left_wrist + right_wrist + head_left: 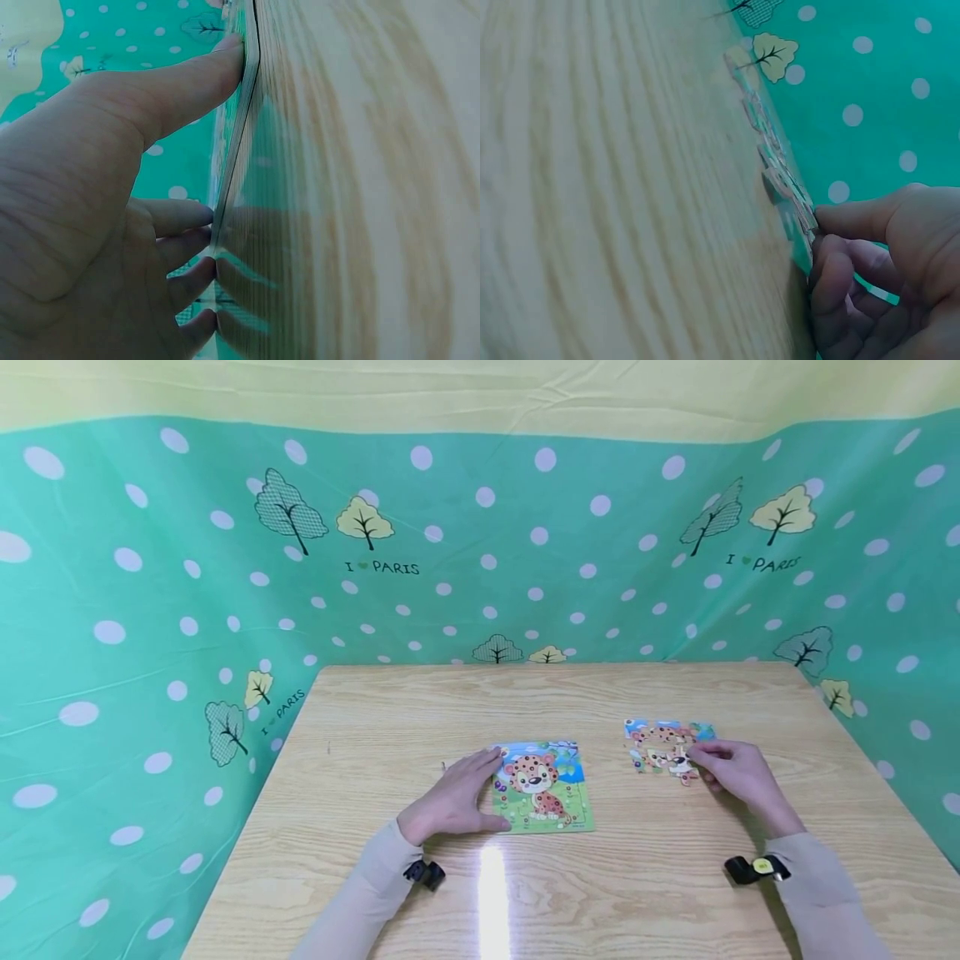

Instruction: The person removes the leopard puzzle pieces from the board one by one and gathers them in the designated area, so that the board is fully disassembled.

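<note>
A square puzzle board [543,814] with a leopard cub picture lies flat on the table. My left hand [457,797] rests at its left side, fingers stretched toward the upper left corner and thumb on the lower left. In the left wrist view the thumb [187,79] lies on the board's edge. To the right lies a partly joined group of jigsaw pieces [660,732] with gaps in the middle. At its right end my right hand [738,770] pinches a small jigsaw piece [808,217] between thumb and fingertips; the fingers mostly hide it.
The wooden table [615,893] reaches back to a green dotted cloth [525,568] hung around it. A bright light reflection [493,902] lies on the tabletop below the board. Each wrist wears a small black camera [424,874].
</note>
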Demonstrator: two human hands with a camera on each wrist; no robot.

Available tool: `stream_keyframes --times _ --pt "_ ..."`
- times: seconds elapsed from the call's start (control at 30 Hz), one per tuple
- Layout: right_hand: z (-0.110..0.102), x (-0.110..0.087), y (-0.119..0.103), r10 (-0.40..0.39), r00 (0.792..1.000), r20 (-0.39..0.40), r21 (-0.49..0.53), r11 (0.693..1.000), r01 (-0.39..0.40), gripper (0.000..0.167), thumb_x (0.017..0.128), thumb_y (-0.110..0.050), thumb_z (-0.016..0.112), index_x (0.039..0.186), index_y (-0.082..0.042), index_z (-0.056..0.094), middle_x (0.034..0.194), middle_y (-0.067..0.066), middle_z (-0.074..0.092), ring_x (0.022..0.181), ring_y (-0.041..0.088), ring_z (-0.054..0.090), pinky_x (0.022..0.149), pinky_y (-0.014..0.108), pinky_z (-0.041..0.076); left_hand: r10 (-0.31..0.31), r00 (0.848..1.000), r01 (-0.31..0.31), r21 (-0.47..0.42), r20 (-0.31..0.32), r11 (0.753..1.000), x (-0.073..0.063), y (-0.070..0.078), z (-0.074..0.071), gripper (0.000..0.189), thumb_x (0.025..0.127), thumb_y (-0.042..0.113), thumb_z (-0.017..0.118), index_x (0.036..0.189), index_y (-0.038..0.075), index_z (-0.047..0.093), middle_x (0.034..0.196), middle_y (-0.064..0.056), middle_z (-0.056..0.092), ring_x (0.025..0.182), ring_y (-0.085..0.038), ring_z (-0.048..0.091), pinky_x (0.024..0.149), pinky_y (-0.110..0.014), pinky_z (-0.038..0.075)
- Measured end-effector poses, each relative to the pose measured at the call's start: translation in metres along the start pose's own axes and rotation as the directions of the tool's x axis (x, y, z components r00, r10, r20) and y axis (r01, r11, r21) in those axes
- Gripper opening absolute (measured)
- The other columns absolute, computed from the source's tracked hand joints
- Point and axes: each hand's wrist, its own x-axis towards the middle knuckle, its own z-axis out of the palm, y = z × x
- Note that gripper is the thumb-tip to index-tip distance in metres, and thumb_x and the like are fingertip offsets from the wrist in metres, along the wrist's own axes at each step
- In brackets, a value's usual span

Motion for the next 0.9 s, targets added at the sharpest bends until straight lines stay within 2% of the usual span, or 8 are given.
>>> stream_keyframes --times 0.23,0.63,0.77,0.9 --pt "0.003 0.003 0.003 -0.017 0.999 -0.041 -0.048 0.999 0.015 0.05 0.104 -0.035 0.064 0.128 0.009 0.064 0.08 0.008 0.065 0.064 0.017 0.06 0.054 0.029 0.054 0.002 1.0 -0.002 0.003 0.005 1.0 0.0 0.001 0.0 0.11 0.083 0.059 0.079 0.163 0.004 0.026 0.171 -0.009 0.02 0.156 -0.031 0.016 0.125 -0.052 0.013" --pt "0.004 0.003 0.005 -0.047 0.996 -0.074 -0.066 0.997 0.043 0.053 0.104 -0.038 0.064 0.129 0.008 0.065 0.082 0.01 0.067 0.063 0.018 0.061 0.051 0.03 0.054 0.001 1.0 -0.001 0.012 0.007 1.0 -0.001 0.002 -0.001 0.11 0.083 0.059 0.079 0.163 0.004 0.027 0.171 -0.009 0.02 0.156 -0.031 0.016 0.125 -0.053 0.014" --pt "0.007 0.0 -0.001 -0.061 0.995 -0.08 -0.054 0.997 0.057 0.052 0.104 -0.038 0.063 0.13 0.007 0.065 0.091 0.013 0.069 0.067 0.019 0.063 0.053 0.03 0.055 -0.003 1.0 0.003 0.012 0.009 1.0 -0.001 0.002 -0.001 0.111 0.083 0.06 0.079 0.163 0.005 0.026 0.171 -0.009 0.019 0.156 -0.031 0.016 0.125 -0.052 0.013" --pt "0.014 -0.002 -0.008 -0.101 0.991 -0.091 -0.054 0.994 0.096 0.053 0.104 -0.039 0.062 0.13 0.007 0.065 0.108 0.022 0.07 0.073 0.019 0.064 0.054 0.03 0.056 -0.009 1.0 0.009 0.011 0.007 1.0 0.0 0.001 -0.001 0.111 0.083 0.06 0.079 0.164 0.005 0.026 0.171 -0.008 0.019 0.156 -0.03 0.016 0.126 -0.051 0.013"
